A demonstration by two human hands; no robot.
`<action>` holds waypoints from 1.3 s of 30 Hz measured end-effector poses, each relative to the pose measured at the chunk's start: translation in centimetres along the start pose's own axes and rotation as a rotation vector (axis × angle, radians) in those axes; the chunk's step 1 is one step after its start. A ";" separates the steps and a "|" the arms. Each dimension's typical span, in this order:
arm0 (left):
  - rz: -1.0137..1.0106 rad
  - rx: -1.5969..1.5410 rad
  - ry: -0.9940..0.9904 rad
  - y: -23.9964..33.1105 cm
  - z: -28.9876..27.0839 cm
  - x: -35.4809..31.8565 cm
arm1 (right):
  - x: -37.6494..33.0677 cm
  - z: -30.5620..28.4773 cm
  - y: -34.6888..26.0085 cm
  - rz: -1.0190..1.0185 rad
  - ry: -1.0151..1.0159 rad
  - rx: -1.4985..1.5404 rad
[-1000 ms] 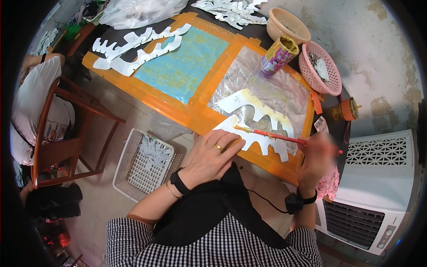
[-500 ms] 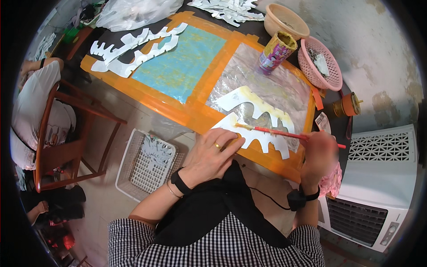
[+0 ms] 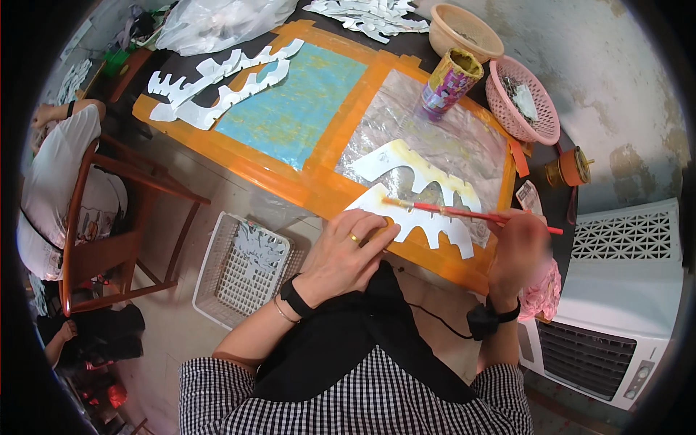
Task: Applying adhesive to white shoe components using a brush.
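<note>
On the near edge of the orange-taped tabletop (image 3: 286, 174) lay the white paper cutout (image 3: 424, 221) I was working on, a jagged, toothed shape resting partly on a crinkled clear plastic sheet (image 3: 435, 141). My left hand (image 3: 348, 250) pressed flat on the cutout's near left end, fingers (image 3: 380, 233) stretched out and spread, gripping nothing, a ring on one of them and a dark band at the wrist. My right hand (image 3: 518, 243) was closed around a red-handled brush (image 3: 471, 212), which ran almost level across the cutout, its tip touching the paper just beyond my left fingertips. Yellowish smears showed along the cutout's far edge.

Beyond the plastic sheet stood a paint-streaked can (image 3: 449, 83), upright, with a tan bowl (image 3: 464, 30) behind it and a pink plastic basket (image 3: 522, 101) to its right. A blue-and-yellow painted panel (image 3: 293, 109) sat to the left of the sheet, and past that more white cutouts (image 3: 217, 83) lay on the far left corner. A white wire basket (image 3: 243, 268) holding another cutout stood on the floor beside my left forearm. A white cooler unit (image 3: 616, 312) stood at my right, and a person in a white shirt (image 3: 54, 181) sat on a wooden chair (image 3: 109, 239) to my left.
</note>
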State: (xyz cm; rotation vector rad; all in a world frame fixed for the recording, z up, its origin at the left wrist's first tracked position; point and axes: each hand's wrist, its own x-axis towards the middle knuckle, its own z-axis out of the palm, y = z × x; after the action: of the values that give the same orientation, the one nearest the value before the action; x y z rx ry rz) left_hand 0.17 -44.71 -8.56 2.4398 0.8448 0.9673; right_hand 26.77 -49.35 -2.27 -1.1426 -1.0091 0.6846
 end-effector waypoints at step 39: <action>0.002 0.002 0.033 -0.1 0.7 0.0 | 0.1 -0.5 1.1 -0.002 0.187 0.078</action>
State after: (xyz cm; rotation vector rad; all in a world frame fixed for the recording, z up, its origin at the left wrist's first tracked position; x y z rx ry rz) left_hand 0.59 -44.70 -9.09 2.4332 0.8554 1.0104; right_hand 27.32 -49.11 -3.30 -1.1155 -0.8186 0.5988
